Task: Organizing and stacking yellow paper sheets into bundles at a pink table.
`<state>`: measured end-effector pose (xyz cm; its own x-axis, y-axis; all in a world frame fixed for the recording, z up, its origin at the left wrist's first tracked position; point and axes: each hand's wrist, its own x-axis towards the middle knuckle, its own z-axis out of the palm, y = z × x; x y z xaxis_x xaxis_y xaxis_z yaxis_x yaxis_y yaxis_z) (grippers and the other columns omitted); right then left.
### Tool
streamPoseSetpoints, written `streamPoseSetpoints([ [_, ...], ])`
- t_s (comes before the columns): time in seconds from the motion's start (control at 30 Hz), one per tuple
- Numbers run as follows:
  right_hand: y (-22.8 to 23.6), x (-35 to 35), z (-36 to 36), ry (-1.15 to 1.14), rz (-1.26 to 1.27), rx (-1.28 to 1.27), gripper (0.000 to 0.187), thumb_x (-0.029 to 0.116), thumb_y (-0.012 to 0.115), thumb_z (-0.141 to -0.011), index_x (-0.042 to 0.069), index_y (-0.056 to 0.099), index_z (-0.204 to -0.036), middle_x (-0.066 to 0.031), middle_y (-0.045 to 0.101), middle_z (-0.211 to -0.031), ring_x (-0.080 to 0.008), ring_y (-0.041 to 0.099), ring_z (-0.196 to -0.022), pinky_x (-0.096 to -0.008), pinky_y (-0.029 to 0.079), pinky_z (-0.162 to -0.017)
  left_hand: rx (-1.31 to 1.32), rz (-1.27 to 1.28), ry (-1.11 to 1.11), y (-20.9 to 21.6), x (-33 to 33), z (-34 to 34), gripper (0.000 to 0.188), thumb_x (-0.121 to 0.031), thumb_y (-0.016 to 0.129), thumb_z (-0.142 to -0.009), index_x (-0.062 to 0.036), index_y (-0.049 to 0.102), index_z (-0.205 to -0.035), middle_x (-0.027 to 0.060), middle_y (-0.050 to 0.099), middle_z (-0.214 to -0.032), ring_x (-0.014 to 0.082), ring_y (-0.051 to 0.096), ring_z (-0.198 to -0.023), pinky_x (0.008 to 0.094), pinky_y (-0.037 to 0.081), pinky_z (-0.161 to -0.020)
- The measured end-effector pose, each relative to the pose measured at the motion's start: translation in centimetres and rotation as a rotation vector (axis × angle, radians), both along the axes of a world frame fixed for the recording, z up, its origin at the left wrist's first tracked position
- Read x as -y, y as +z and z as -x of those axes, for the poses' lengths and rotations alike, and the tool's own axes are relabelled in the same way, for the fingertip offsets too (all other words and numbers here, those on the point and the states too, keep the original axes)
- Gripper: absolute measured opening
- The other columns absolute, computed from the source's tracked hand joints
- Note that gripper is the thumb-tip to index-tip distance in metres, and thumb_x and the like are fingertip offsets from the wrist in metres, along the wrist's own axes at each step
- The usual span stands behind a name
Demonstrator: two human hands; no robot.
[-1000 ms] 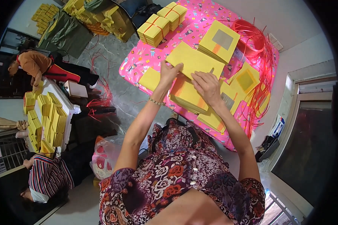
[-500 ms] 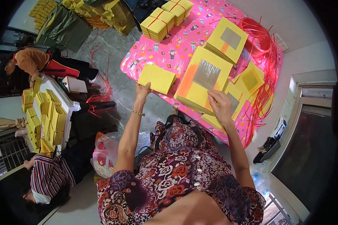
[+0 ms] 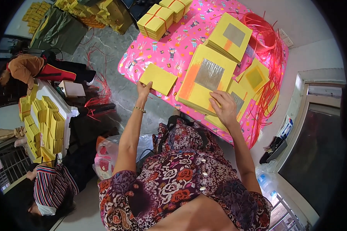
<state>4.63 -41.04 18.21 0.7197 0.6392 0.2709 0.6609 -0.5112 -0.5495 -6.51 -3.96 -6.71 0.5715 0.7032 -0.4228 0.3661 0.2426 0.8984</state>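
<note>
My left hand point(image 3: 144, 90) is closed on the near-left corner of a plain yellow joss paper pad point(image 3: 158, 79), thumb on top, at the left edge of the table. My right hand point(image 3: 224, 107) is at the lower right edge of a tall stack of joss paper point(image 3: 192, 85), its fingers bent together on the top sheet. That sheet bears a silver foil square and an orange stripe. Behind it stands a second joss paper stack point(image 3: 223, 46) with the same marks. Looser joss paper sheets point(image 3: 254, 75) lie to the right, partly hidden by my right hand and the big stack.
A pink patterned cloth point(image 3: 169, 54) covers the table. Bundles tied with red string point(image 3: 155, 23) stand at its far edge. Red plastic strips point(image 3: 272, 77) hang along the right side. At left, two people work beside a white table point(image 3: 67, 111) holding yellow paper piles.
The whole view has shifted slightly. My right hand's fingers have come a little farther left over the top sheet. My left hand still holds the pad at the table's edge.
</note>
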Motion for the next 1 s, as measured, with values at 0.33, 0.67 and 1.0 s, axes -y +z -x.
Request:
streamPoseSetpoints([
  [0.33,1.2,1.1,0.5,0.149,0.096,-0.031,0.037,0.03,0.08,-0.076,0.009,0.068,-0.104,-0.0061,0.062,-0.104,-0.0266,0.061,-0.1,-0.0407,0.05,-0.082,-0.348,-0.576,-0.202,1.7,0.0,-0.9,0.072,-0.025,0.084,-0.074,0.0086,0.046,-0.124,0.0218,0.066,-0.098,0.0362,0.068,-0.087,0.0426,0.055,-0.076],
  [0.67,1.0,0.6,0.1,0.144,-0.059,-0.147,0.015,0.021,0.075,-0.083,0.007,0.075,-0.087,-0.0061,0.068,-0.088,-0.024,0.065,-0.085,-0.0362,0.053,-0.073,-0.266,-1.189,-0.102,9.4,2.2,-0.8,0.064,-0.025,0.078,-0.08,0.0007,0.049,-0.131,0.0203,0.061,-0.103,0.0316,0.064,-0.092,0.0427,0.052,-0.077],
  [1.0,1.0,0.8,-0.6,0.068,-0.126,-0.406,0.019,0.021,0.07,-0.088,0.002,0.074,-0.085,-0.0089,0.069,-0.086,-0.0248,0.065,-0.083,-0.0357,0.051,-0.074,0.351,-0.12,-0.803,21.9,10.6,-2.0,0.055,-0.016,0.085,-0.078,-0.0082,0.058,-0.125,-0.0045,0.053,-0.082,0.0053,0.051,-0.073,0.0222,0.045,-0.067],
])
